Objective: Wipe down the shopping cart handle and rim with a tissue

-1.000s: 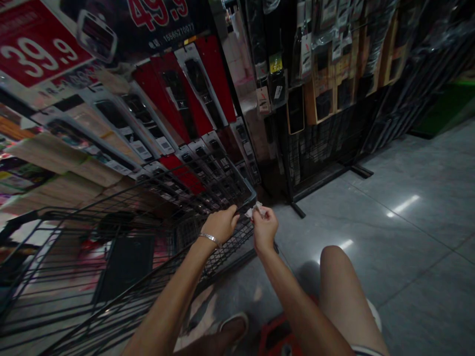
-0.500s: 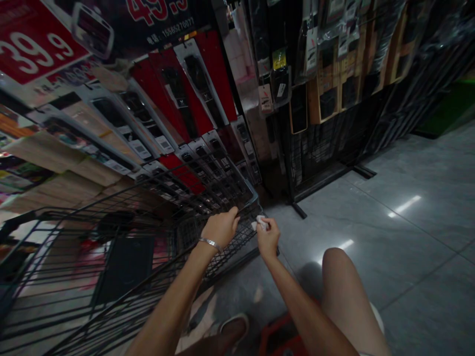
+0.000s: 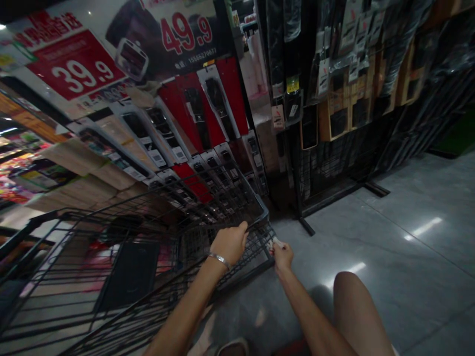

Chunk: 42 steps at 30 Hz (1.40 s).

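A dark wire shopping cart (image 3: 262, 213) stretches from the left edge to the middle of the head view. My left hand (image 3: 229, 244), with a silver bracelet at the wrist, is closed over the cart's near top rail. To its right, my right hand (image 3: 283, 254) pinches a small crumpled white wipe (image 3: 275, 242), either tissue or cloth. The wipe is at the wire mesh by the cart's end corner and appears to touch it. Through the wires, a black flat panel (image 3: 129, 272) shows beside pink and red items.
Behind the cart hangs a rack of packaged belts (image 3: 218, 99) under a price sign (image 3: 83, 71). A black metal rack (image 3: 330, 202) with boxed goods stands to the right, its feet on the grey tiled floor (image 3: 408, 277). My knee (image 3: 352, 296) is at lower right.
The view has tilted up, so the cart, racks and hands sit lower and further right. My right hand has brought the white wipe closer against the cart's end mesh. The left hand keeps its hold.
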Tool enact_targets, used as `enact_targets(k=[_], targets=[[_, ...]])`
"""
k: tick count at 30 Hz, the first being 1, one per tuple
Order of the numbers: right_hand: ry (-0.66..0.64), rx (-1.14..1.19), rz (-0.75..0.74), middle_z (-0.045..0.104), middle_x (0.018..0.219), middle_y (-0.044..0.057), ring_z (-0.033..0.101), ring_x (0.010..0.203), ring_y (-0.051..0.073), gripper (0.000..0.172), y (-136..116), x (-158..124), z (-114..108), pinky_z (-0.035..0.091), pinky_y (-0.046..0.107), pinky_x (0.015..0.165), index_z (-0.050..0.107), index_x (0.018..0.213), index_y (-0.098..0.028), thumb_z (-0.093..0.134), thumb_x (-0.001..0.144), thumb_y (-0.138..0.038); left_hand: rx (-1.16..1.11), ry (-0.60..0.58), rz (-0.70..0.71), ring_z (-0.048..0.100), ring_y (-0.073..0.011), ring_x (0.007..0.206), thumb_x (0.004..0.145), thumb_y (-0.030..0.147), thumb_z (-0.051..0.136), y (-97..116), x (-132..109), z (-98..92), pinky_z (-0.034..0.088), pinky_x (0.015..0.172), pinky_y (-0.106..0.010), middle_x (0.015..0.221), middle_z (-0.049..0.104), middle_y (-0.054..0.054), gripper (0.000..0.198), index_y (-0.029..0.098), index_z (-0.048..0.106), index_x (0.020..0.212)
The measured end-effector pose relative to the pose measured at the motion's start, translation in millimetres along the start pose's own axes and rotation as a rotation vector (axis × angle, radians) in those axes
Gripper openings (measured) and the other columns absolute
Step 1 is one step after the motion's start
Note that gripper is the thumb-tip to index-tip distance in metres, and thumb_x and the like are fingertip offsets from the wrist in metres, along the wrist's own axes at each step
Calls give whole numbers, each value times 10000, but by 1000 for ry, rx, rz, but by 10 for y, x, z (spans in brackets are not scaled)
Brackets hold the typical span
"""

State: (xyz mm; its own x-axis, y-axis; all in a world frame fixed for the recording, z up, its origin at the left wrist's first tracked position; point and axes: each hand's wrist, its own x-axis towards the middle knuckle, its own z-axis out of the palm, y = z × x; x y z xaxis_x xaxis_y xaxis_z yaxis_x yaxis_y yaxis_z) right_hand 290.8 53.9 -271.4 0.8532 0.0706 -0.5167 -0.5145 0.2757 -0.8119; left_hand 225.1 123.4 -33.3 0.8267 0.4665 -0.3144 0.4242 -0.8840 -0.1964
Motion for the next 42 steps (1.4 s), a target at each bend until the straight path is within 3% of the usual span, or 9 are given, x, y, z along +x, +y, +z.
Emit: enact_targets(k=[6,10,16,20,23,25,29,36,42], targets=[[-88,52,22,554,435,-46,510,365,123,245,-253,-164,119,411,230,351,495,591,-201,653,471,-344,-35,56,-14,672,-215,852,908,287,312,20,-43,-17,487,719,-318,884,705,-67,237,229,504,1035],[-217,90,-18,582,479,-44,531,400,115,248,-477,-361,196,433,224,395,499,629,-198,672,491,-310,-55,104,-24,669,-213,835,905,277,334,28,-59,3,484,712,-316,868,697,-66,225,227,514,1031],[-194,25,-150,536,472,-66,516,402,105,257,-713,-645,245,416,220,408,492,647,-200,669,538,-350,-71,234,-51,623,-248,919,895,337,398,25,-167,84,470,767,-356,948,650,-120,290,174,505,1110],[-255,-16,-248,535,486,-67,514,415,105,257,-847,-775,313,420,223,433,504,668,-196,678,547,-342,-85,359,-100,570,-245,993,902,352,384,-145,-413,233,429,873,-379,1028,618,-138,397,150,457,1236],[-197,-66,-330,489,465,-83,498,405,105,266,-905,-839,382,408,222,430,484,652,-203,672,560,-368,-56,550,-177,560,-241,958,883,368,443,-379,-671,434,400,911,-400,995,628,-125,376,145,520,1176],[-179,-123,-398,487,478,-78,493,419,103,269,-907,-872,405,405,220,438,491,653,-198,671,574,-382,-15,643,-248,562,-245,901,866,397,480,-530,-832,577,391,901,-416,914,637,-112,337,140,583,1057],[-234,-225,-533,494,527,-66,485,469,105,266,-821,-896,400,402,229,476,514,669,-187,672,586,-384,-5,683,-240,548,-218,764,864,388,494,-676,-1021,763,388,719,-348,760,613,-66,247,170,604,834],[-242,-319,-632,537,587,-23,502,561,138,212,-546,-795,343,417,278,576,542,641,-173,646,578,-347,-68,753,-264,540,-196,720,820,399,576,-632,-994,806,328,671,-331,716,607,-33,216,185,584,789],[-234,-403,-732,570,655,-3,522,629,147,188,-486,-731,315,422,286,639,545,643,-177,653,603,-325,-113,799,-255,530,-187,700,847,375,545,-648,-953,840,294,652,-325,686,598,-34,211,190,581,753]])
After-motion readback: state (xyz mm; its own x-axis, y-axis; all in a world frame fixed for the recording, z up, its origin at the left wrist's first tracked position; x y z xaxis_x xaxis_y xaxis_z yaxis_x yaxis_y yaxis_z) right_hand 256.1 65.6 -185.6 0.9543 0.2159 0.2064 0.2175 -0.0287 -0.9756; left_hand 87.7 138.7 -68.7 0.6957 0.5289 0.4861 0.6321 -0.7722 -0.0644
